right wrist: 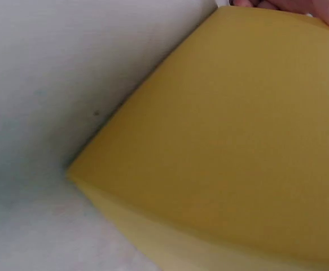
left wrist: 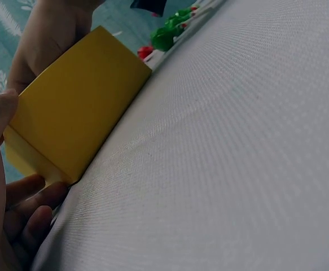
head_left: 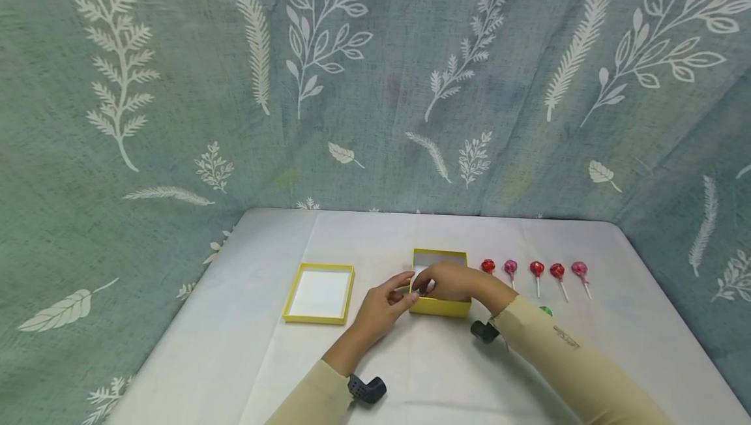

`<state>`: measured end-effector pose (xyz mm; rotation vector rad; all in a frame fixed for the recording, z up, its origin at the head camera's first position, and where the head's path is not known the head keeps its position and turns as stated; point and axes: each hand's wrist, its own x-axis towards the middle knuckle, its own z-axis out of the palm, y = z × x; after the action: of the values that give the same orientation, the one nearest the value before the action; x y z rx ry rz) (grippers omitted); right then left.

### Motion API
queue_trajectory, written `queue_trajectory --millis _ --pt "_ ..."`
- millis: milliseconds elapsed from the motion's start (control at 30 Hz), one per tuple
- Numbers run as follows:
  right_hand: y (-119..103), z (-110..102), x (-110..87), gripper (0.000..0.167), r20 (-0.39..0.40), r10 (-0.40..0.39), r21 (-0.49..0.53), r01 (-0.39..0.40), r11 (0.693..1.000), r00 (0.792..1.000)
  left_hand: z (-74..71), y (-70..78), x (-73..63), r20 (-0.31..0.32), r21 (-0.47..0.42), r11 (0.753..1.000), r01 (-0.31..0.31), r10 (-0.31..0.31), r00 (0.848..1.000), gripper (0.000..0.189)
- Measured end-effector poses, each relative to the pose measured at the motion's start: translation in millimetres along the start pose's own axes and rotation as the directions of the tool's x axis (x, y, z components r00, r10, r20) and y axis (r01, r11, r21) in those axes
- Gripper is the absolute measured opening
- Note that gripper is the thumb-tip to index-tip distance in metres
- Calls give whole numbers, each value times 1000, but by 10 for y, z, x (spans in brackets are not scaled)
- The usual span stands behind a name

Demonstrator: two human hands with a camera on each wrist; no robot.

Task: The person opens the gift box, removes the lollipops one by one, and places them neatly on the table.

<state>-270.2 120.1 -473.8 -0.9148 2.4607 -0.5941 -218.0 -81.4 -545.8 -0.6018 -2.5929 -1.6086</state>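
A yellow box (head_left: 440, 307) with a pale inside stands on the table, its top uncovered. My left hand (head_left: 380, 307) holds the box at its left near corner; in the left wrist view the thumb (left wrist: 5, 110) lies at the top edge and the fingers (left wrist: 37, 223) lie against the side wall. Over the rim reaches my right hand (head_left: 448, 280), its bent fingers down inside the box near the left wall. Whatever those fingers may hold is hidden. In the right wrist view the box's yellow wall (right wrist: 226, 124) fills most of the picture.
A yellow-rimmed lid (head_left: 319, 294) with a white inside lies left of the box. Several red, pink and purple lollipops (head_left: 536, 268) lie in a row to the right. A green lollipop (head_left: 545, 311) is partly behind my right forearm. A leaf-patterned cloth (head_left: 375, 99) hangs behind the table.
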Motion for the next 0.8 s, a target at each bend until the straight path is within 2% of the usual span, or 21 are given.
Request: queue_trajectory --millis 300,533,700,800 --pt "-61 -34 48 24 48 29 -12 -29 1000 998 2 -13 0 -1 -6 1000 -14 14 1000 52" --pt "-44 -15 68 21 66 28 18 -29 999 997 3 -14 -4 -4 -1 1000 -19 19 1000 53" --pt "-42 -20 67 17 55 43 41 -46 998 998 2 -31 1 -1 4 1000 -13 13 1000 54" --pt "-37 -24 77 14 7 64 -35 -64 997 998 5 -36 2 4 3 1000 -4 4 1000 52"
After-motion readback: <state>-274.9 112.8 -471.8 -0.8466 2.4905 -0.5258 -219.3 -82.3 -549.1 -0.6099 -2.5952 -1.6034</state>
